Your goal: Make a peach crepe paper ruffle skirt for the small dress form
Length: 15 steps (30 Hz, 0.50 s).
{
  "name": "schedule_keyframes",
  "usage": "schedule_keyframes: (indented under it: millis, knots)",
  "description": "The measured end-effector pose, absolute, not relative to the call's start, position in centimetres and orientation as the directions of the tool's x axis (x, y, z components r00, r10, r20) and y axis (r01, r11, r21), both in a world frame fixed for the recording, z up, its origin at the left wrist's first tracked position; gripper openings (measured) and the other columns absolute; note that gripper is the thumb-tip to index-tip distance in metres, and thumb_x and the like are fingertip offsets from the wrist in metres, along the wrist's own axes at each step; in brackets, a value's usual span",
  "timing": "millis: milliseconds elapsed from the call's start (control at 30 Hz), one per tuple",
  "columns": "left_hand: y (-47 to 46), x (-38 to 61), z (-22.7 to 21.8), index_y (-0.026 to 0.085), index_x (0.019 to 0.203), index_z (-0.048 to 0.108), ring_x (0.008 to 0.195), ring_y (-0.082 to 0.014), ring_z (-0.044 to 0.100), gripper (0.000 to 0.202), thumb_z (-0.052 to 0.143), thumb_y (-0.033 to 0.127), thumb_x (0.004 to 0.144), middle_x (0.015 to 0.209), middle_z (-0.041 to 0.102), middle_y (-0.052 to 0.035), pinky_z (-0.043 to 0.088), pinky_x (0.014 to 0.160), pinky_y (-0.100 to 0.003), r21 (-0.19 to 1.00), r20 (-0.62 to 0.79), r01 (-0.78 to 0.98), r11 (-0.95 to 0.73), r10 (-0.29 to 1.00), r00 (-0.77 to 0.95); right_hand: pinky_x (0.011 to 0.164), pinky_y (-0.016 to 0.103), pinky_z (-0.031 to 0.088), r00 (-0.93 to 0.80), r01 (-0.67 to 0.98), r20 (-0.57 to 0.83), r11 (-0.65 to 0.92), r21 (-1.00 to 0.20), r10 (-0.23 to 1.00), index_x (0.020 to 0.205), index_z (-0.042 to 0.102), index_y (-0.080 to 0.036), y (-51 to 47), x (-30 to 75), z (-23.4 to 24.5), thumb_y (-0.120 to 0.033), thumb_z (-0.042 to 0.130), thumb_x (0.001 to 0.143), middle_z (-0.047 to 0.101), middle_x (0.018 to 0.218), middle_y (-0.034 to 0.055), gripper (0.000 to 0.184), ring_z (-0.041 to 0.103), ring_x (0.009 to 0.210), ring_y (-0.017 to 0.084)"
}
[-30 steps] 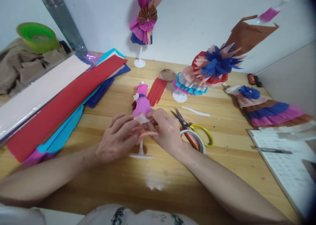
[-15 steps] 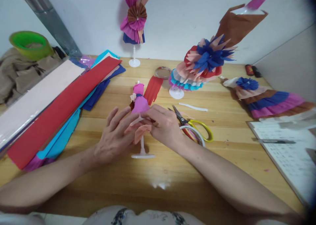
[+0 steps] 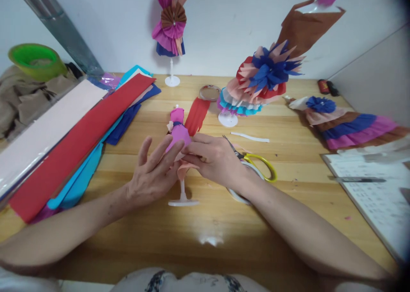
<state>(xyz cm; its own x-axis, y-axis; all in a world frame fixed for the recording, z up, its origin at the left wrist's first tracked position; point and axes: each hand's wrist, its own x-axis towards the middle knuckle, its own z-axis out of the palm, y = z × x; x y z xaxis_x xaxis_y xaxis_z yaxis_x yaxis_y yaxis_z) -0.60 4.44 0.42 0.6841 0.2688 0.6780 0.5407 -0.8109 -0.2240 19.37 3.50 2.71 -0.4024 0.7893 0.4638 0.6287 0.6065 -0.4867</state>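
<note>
A small mannequin in a magenta paper dress (image 3: pixel 179 134) stands upright on a white stand (image 3: pixel 183 201) in front of me. A strip of peach crepe paper (image 3: pixel 185 168) hangs at the skirt's lower edge. My left hand (image 3: pixel 153 170) is at the skirt's left side, thumb and forefinger closed around the peach paper's edge, the other fingers stretched out. From the right, my right hand (image 3: pixel 214 155) pinches the same paper against the skirt, its fingertips partly hidden. A dark blue waistband and a pale bow (image 3: pixel 169 127) show on the dress.
Folded crepe paper, red (image 3: pixel 83 146) on top, lies at left. Yellow-handled scissors (image 3: pixel 261 166) and a tape roll (image 3: pixel 238 196) lie by my right forearm. Dressed mannequins (image 3: pixel 173 31) stand behind; a ruffled one (image 3: pixel 256 87) is at right. A pen (image 3: pixel 361 179) rests on written paper (image 3: pixel 368 206).
Both hands stay at the skirt, with the fingers shifted slightly. My right hand has come a little over the scissors and tape roll. The view has moved slightly.
</note>
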Motion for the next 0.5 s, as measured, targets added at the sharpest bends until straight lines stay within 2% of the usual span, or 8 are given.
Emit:
schedule_keyframes:
  millis: [233,367,500]
  knots:
    - [4.6,-0.7,1.1,0.021,0.096,0.062,0.143,-0.0254,0.033,0.018,0.072,0.019,0.081,0.124,0.067,-0.0052,0.026,0.118,-0.052,-0.336,0.685,0.567,-0.752,0.218,0.695,0.054,0.022,0.033,-0.386,0.579,0.476,0.609,-0.542,0.791,0.078,0.069,-0.014,3.7,19.4,2.9,-0.018,0.061,0.089,0.062,0.076,0.0035,0.014,0.054,0.062,0.011]
    - [4.8,-0.9,1.6,0.023,0.096,0.062,0.134,-0.0234,0.046,0.019,0.071,0.015,0.081,0.122,0.068,-0.0029,0.029,0.116,-0.052,-0.303,0.723,0.575,-0.76,0.21,0.658,0.054,0.023,0.034,-0.387,0.596,0.464,0.6,-0.534,0.797,0.084,0.071,-0.014,3.6,19.3,2.9,-0.015,0.057,0.091,0.064,0.077,0.0047,0.015,0.054,0.063,0.012]
    - [4.9,-1.2,1.6,0.023,0.1,0.062,0.118,-0.0224,0.059,0.023,0.07,0.013,0.081,0.107,0.072,-0.0027,0.035,0.112,-0.052,-0.257,0.721,0.538,-0.803,0.211,0.66,0.054,0.023,0.033,-0.393,0.62,0.457,0.597,-0.509,0.798,0.083,0.07,-0.015,3.4,19.3,3.0,-0.018,0.055,0.092,0.064,0.077,0.0045,0.018,0.054,0.064,0.013]
